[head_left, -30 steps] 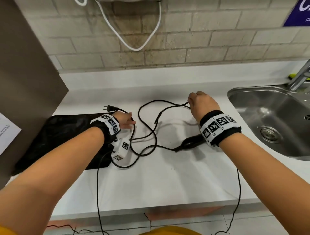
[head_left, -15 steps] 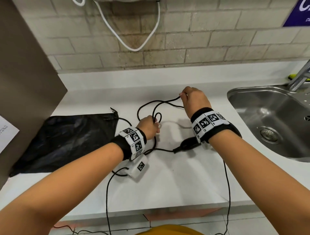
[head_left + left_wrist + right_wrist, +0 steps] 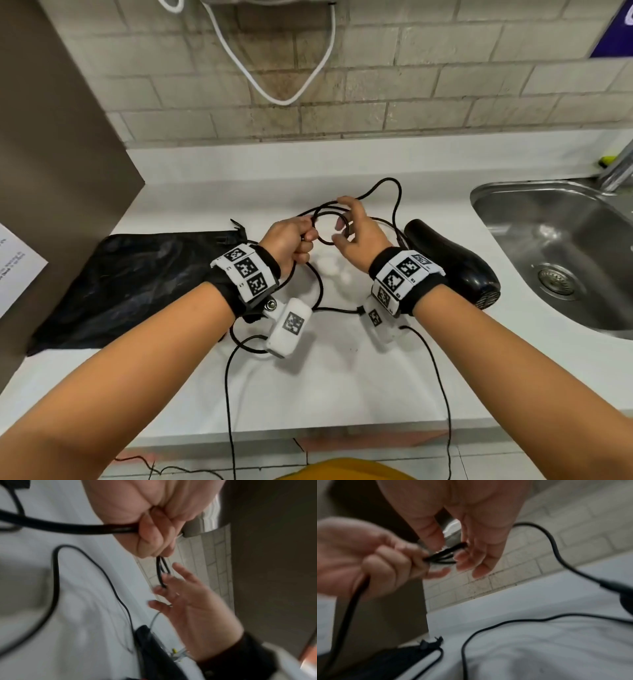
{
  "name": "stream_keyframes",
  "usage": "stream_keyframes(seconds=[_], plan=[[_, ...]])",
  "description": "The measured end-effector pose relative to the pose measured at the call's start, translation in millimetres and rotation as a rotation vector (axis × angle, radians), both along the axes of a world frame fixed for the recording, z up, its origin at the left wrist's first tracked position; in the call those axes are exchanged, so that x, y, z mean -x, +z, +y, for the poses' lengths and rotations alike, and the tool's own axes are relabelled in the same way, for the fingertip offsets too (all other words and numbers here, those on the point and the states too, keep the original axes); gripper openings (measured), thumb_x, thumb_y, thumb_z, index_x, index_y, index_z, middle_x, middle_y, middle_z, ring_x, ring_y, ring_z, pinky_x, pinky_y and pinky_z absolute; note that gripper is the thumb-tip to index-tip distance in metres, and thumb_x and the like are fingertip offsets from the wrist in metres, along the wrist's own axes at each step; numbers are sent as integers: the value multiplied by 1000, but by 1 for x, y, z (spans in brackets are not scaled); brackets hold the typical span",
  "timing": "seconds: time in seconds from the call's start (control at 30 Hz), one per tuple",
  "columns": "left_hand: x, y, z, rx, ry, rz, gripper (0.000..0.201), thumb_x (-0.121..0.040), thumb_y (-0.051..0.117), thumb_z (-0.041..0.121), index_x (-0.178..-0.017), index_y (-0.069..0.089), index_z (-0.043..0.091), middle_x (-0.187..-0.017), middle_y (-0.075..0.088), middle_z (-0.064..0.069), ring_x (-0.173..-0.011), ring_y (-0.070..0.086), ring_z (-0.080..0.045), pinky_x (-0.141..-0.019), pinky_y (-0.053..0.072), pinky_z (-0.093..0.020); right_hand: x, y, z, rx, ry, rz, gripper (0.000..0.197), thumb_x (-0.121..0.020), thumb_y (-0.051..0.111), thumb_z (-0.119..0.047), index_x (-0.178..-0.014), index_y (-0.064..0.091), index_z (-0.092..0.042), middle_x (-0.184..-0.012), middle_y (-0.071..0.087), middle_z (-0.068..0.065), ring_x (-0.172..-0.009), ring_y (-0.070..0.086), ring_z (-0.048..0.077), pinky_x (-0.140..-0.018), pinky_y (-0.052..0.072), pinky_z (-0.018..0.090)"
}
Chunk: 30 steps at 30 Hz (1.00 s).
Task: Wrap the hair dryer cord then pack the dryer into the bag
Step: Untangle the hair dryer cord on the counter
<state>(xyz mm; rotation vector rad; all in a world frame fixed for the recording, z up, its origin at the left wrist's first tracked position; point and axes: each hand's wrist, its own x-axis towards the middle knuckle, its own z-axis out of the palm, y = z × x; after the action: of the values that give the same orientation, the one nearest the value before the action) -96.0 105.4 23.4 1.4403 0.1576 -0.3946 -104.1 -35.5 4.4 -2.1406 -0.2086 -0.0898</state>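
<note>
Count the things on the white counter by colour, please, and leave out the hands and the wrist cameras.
Black: 3, the hair dryer, its cord and the bag.
White: 1, the sheet of paper at the left edge.
Total: 4.

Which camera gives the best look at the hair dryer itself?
The head view: the whole hair dryer lies on the counter beside the sink. The right wrist view catches only a blurred dark piece at its right edge; the left wrist view shows no clear dryer.
</note>
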Motion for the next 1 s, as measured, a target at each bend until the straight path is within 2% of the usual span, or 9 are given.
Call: stream_keyframes(seconds=[0.1, 0.2, 0.3, 0.37, 0.47, 0.63, 0.77, 0.87, 1.0], plan=[[-3, -1, 4, -213, -5, -107, 26, -95, 29, 2, -76, 41, 15, -48, 38, 4, -29, 20, -2, -38, 12, -11, -2, 6, -3, 141, -4, -54, 55, -79, 62, -9, -131, 42, -15, -89, 52, 1, -75, 47, 8, -71, 36, 14], [-1, -1, 7, -153, -43, -64, 29, -97, 29, 5, -72, 41, 15, -39, 37, 10, -30, 19, -2, -36, 12, -12, -4, 11, -15, 432, 100, -143, 73, -68, 66, -10, -135, 42, -26, -137, 39, 0, -125, 30, 22, -100, 30, 29], [1, 5, 8, -19, -63, 16, 27, -101, 29, 12, -79, 45, 14, -41, 38, 10, -31, 21, -2, -34, 13, -14, -7, 15, -22, 474, 146, -30, 87, -70, 57, -2, -143, 21, -33, -154, 15, -9, -142, 4, 19, -112, 19, 46], [-1, 10, 9, 72, -28, 28, 27, -101, 28, 12, -79, 45, 13, -47, 37, 8, -31, 21, -2, -33, 13, -13, -9, 13, -26, 539, 145, 48, 62, -84, 55, -12, -139, 34, -30, -148, 32, -2, -142, 11, 17, -116, 11, 49], [-12, 15, 16, 162, 163, -11, 28, -97, 25, 3, -77, 41, 13, -61, 34, 2, -29, 21, -1, -33, 13, -13, -7, 7, -27, 669, 224, 58, 22, -93, 45, -25, -105, 63, -20, -112, 62, -1, -122, 38, 20, -113, 16, 44], [-40, -3, 51, 11, 487, 43, 38, -89, 10, -4, -91, 42, 16, -63, 35, -5, -22, 21, -4, -32, 14, -9, 5, 4, -43, 451, 141, 17, 35, -92, 43, -28, -90, 65, -2, -101, 48, 8, -109, 39, 26, -96, 28, 28], [-41, -31, 53, -199, 381, 99, 38, -92, 16, -6, -86, 50, 9, -58, 37, -5, -27, 29, -6, -31, 19, -10, 7, 10, -61, 650, -36, -72, 24, -90, 52, -25, -109, 64, -17, -125, 39, 10, -122, 28, 29, -101, 34, 35], [-38, -42, 43, -235, 373, 130, 33, -95, 22, -3, -89, 52, 9, -53, 40, -6, -20, 32, -4, -30, 26, -13, 14, 10, -62, 667, -65, 60, 52, -86, 57, -24, -135, 37, -22, -135, 32, 9, -123, 36, 28, -101, 37, 35], [-37, -48, 36, -198, 367, 188, 30, -98, 25, -1, -79, 47, 9, -66, 40, -4, -41, 46, -9, -29, 35, -13, 26, -7, -61, 787, -8, 285, 46, -84, 60, -26, -126, 45, -17, -128, 47, 7, -113, 51, 25, -96, 44, 34]])
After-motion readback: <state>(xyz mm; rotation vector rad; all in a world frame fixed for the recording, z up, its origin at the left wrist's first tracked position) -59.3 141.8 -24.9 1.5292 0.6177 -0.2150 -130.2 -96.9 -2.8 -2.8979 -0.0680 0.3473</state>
